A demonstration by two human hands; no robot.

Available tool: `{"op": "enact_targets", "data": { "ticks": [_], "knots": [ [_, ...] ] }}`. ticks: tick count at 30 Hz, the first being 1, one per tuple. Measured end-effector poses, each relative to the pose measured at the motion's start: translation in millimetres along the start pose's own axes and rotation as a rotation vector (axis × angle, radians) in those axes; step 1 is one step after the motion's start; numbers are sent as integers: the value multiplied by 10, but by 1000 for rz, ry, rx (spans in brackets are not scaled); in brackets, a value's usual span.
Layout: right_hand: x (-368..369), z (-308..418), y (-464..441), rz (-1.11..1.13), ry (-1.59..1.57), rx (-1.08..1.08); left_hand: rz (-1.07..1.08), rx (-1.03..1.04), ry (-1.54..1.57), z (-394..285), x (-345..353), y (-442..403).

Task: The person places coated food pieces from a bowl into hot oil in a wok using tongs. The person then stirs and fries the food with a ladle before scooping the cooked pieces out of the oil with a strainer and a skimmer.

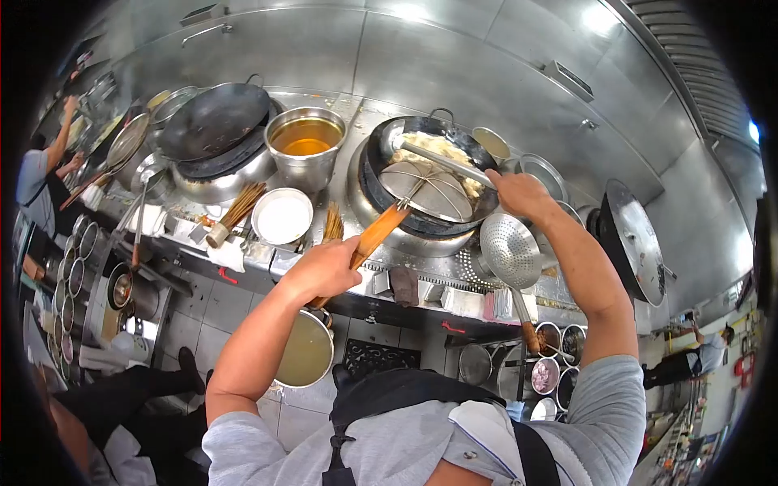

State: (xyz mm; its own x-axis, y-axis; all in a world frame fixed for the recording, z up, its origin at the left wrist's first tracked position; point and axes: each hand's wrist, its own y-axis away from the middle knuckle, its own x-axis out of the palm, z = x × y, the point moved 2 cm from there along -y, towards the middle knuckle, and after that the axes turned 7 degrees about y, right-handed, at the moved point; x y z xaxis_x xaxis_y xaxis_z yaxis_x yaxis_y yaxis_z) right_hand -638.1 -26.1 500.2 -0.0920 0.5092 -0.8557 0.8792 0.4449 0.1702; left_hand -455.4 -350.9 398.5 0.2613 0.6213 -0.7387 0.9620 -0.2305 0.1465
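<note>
My left hand (324, 269) is closed round the wooden handle of a round mesh strainer (425, 191), whose mesh lies over the front of a black wok (374, 154). My right hand (521, 194) grips the metal handle of a ladle (446, 160) that reaches across the wok from the right. Pale, light-brown food (438, 146) shows in the wok behind the strainer. The ladle's bowl end is at the food's left edge. A perforated skimmer (510, 251) rests below my right forearm.
Left of the wok stand a metal pot of orange liquid (306, 139), a white bowl (282, 216), a bamboo brush (235, 215) and another wok (212, 121). A tilted wok (634, 239) is at right. A pot (305, 350) sits low in front. Other people appear at both sides.
</note>
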Motion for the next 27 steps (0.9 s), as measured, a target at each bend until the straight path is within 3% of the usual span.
{"op": "enact_targets", "data": {
  "ticks": [12, 27],
  "knots": [
    [422, -156, -286, 51, -22, 148, -18, -3, 124, 139, 25, -125],
    [1606, -952, 171, 59, -575, 157, -55, -130, 55, -478, 318, -93]
  ]
}}
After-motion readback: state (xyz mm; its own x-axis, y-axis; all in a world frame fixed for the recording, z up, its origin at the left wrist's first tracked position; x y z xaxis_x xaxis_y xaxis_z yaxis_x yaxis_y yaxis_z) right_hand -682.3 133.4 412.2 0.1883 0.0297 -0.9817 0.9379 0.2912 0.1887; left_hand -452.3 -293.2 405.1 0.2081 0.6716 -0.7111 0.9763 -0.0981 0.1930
